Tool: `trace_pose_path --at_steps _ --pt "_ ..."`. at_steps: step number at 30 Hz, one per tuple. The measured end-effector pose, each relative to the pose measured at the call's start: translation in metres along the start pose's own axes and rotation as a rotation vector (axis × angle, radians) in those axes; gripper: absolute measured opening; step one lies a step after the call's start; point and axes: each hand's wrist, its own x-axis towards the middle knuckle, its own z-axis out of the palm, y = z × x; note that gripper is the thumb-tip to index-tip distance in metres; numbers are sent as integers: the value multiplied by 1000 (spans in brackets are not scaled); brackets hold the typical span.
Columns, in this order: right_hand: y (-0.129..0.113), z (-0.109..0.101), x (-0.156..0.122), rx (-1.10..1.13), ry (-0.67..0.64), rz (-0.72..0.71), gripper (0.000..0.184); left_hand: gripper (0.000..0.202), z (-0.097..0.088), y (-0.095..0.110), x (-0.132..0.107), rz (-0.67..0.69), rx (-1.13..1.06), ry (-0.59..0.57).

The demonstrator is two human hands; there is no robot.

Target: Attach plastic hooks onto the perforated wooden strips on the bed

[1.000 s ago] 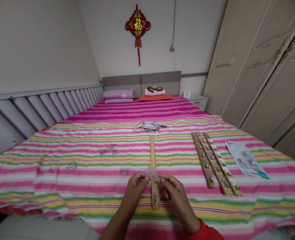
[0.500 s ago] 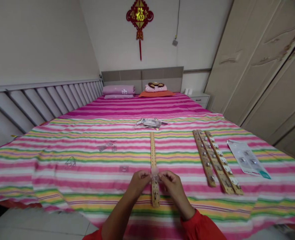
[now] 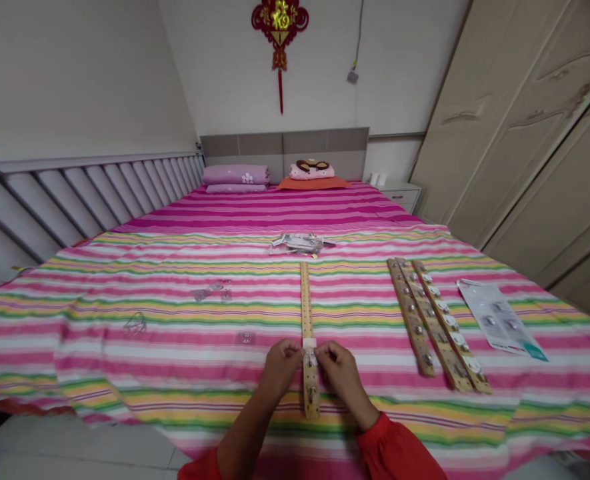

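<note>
A long wooden strip (image 3: 305, 307) with rows of small holes lies lengthwise on the striped bedspread (image 3: 125, 360) in front of me. My left hand (image 3: 281, 365) and my right hand (image 3: 339, 368) meet over its near part. Both pinch a small clear sticky hook (image 3: 309, 348) that rests on the strip. The fingers of both hands are closed. Red sleeves cover my forearms.
Three more wooden strips (image 3: 437, 323) fitted with hooks lie to the right, beside a printed plastic packet (image 3: 499, 319). A pile of wrappers (image 3: 297, 244) sits farther up the bed. Small clear pieces (image 3: 213, 291) lie scattered left. Wardrobe doors (image 3: 535, 127) stand on the right.
Both hands have lowered the clear hook from just above the strip down onto it. The camera has tilted down slightly.
</note>
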Motion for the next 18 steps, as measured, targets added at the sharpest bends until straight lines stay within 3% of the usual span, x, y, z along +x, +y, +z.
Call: trace_pose_path --at_steps 10,18 --pt "3 2 3 -22 17 -5 30 18 4 0 2 -29 18 18" --pt "10 2 5 -90 12 4 29 16 5 -14 9 -35 46 37"
